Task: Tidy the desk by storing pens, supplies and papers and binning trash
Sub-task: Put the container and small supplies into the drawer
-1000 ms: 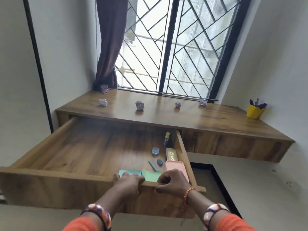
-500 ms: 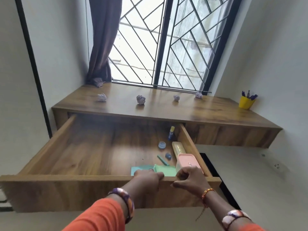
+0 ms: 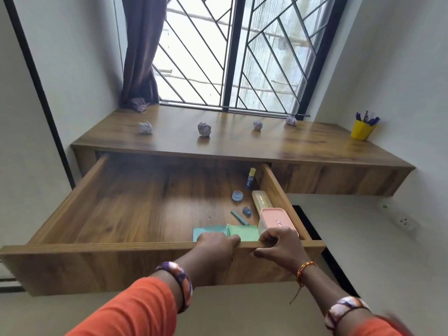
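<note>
Unreadable small label on pink box (image 3: pixel 274 218)

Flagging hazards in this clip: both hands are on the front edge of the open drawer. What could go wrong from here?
1. The left hand and right hand have fingers curled over the drawer front; a full push could pinch them under the desk top.
2. The pink box stands tall, so it might catch on closing.
3. Four crumpled papers remain unbinned on the desk.
</note>
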### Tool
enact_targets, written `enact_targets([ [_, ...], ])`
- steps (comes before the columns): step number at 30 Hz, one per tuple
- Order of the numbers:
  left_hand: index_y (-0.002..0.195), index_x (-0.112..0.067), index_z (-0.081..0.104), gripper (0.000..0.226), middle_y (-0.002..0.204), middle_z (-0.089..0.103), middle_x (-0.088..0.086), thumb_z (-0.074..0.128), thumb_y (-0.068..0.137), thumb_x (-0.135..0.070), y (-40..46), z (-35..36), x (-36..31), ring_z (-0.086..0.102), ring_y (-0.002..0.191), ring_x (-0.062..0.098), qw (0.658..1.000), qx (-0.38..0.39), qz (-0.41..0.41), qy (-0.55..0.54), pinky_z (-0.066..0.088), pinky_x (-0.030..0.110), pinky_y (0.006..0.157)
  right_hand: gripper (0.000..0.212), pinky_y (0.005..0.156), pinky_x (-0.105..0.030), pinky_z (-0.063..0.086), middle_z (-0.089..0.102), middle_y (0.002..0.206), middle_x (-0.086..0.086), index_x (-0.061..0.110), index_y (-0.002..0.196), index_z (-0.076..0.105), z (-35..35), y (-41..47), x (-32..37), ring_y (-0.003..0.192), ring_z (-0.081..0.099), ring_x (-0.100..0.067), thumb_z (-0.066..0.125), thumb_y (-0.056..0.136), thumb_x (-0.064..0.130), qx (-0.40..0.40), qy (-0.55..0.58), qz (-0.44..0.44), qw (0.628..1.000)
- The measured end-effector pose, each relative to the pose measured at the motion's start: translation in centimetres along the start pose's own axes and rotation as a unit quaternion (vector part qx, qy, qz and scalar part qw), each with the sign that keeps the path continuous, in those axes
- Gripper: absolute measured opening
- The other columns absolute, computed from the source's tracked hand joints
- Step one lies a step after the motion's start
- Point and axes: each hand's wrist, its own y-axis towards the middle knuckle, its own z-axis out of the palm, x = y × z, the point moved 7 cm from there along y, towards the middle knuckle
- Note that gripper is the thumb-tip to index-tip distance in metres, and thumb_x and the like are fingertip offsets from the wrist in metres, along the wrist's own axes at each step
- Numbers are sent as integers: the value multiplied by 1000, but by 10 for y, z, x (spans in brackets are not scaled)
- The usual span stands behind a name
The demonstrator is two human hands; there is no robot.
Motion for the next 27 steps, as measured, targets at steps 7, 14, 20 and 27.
enact_targets([
  [7, 127, -22, 45, 42, 118, 56, 9, 51, 89, -40, 1, -9, 3, 55, 102, 26, 997, 66, 11, -41, 43, 33, 75, 26, 62, -13, 51, 60, 72, 11, 13, 83, 70, -3, -3, 9, 74, 60, -8, 83, 64, 27, 31, 13, -10, 999],
  [14, 117, -17, 58, 58, 111, 62, 4, 39, 87, -64, 17, -14, 15, 54, 94, 19, 958, 256, -4, -129, 42, 30, 79, 35, 75, -11, 53, 71, 96, 4, 14, 102, 71, -10, 11, 4, 85, 65, -3, 75, 73, 32, 204, 32, -26, 978],
  [20, 113, -17, 61, 48, 91, 62, -1, 53, 85, -54, 80, -66, -10, 55, 82, 16, 960, 230, 6, -160, 44, 25, 72, 26, 81, -16, 54, 74, 97, 0, 15, 101, 73, -50, 50, -12, 86, 68, -7, 73, 77, 24, 232, 81, -123, 962],
  [27, 131, -19, 49, 49, 127, 57, -2, 54, 88, -43, 171, -104, -55, 57, 104, 9, 953, 80, -99, -275, 46, 17, 82, 26, 75, -22, 57, 75, 85, 3, 17, 90, 75, -98, 103, -77, 79, 69, -5, 77, 70, 32, 246, 138, -191, 940],
])
